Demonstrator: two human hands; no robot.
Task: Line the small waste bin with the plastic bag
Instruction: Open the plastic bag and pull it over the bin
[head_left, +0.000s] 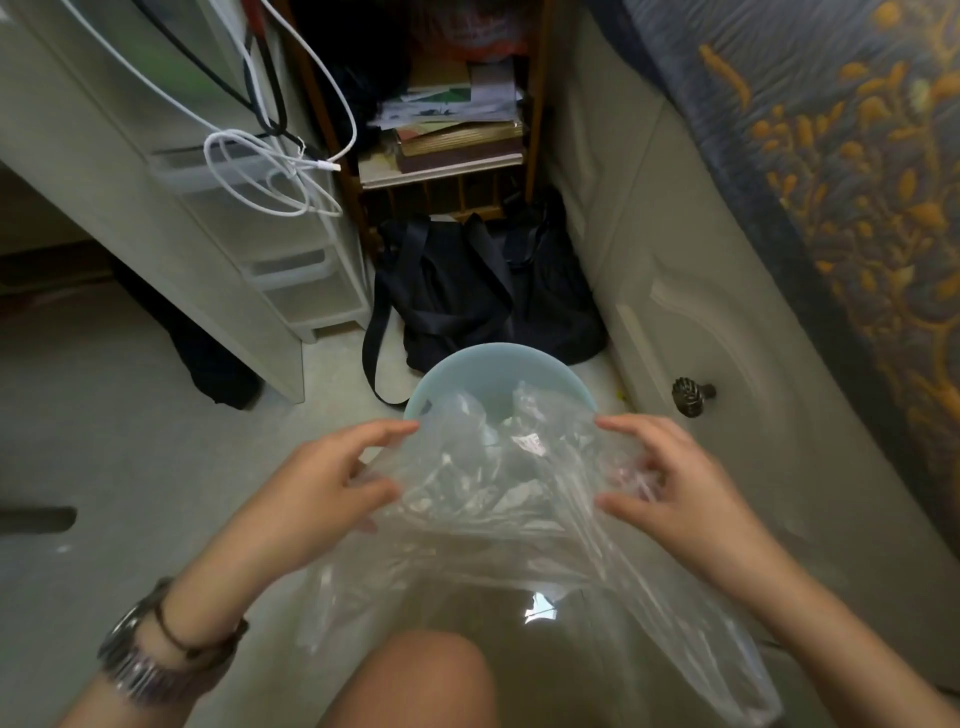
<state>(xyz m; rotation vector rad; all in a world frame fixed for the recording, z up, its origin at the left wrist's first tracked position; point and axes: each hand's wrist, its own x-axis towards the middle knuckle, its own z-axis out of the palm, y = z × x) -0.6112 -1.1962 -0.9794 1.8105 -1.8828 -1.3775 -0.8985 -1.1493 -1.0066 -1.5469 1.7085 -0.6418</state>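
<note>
I see the clear plastic bag (498, 499) stretched between my left hand (317, 483) and right hand (675, 483), fingers (631, 423) of each pinched on its edges, directly above the pale blue waste bin (493, 369) on the floor. Beyond the bin lies a black tote bag (467, 296); a drawer knob (688, 396) sits to its right. The bag hides the bin's near rim and interior.

The pale floor (130, 415) carries the blue waste bin (488, 364) and a black bag (467, 291).
</note>
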